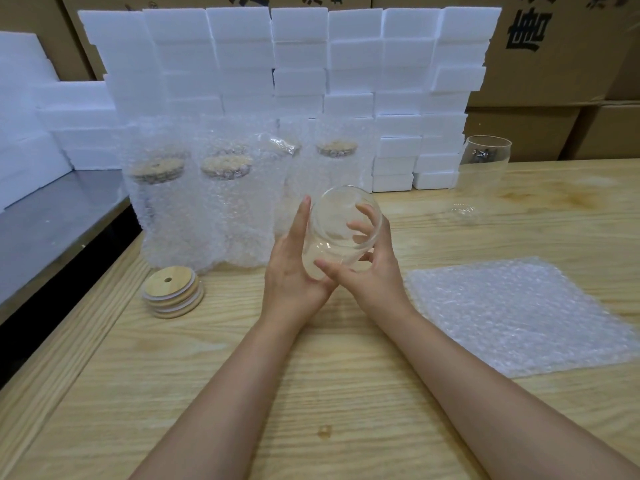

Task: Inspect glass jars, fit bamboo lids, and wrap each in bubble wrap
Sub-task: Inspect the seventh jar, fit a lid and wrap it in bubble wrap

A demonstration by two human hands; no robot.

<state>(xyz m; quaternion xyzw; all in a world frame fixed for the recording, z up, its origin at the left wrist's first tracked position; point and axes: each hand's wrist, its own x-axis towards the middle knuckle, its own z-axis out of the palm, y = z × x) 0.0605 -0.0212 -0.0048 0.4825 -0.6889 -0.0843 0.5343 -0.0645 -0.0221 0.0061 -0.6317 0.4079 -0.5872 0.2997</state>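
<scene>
A clear glass jar (341, 220) without a lid is tilted in the air above the wooden table (311, 393). My left hand (294, 271) cradles it from the left and below, fingers straight along its side. My right hand (377, 265) grips it from the right, fingers curled round the glass. A short stack of bamboo lids (172, 291) with a hole in the top one lies to the left. A flat sheet of bubble wrap (519, 317) lies to the right. Several jars wrapped in bubble wrap (214, 202) with bamboo lids stand behind the hands.
Another bare glass jar (479, 174) stands at the far right of the table. A wall of white foam blocks (294, 64) rises behind the wrapped jars, with cardboard boxes (554, 64) beyond. A grey metal surface (52, 220) adjoins the table on the left.
</scene>
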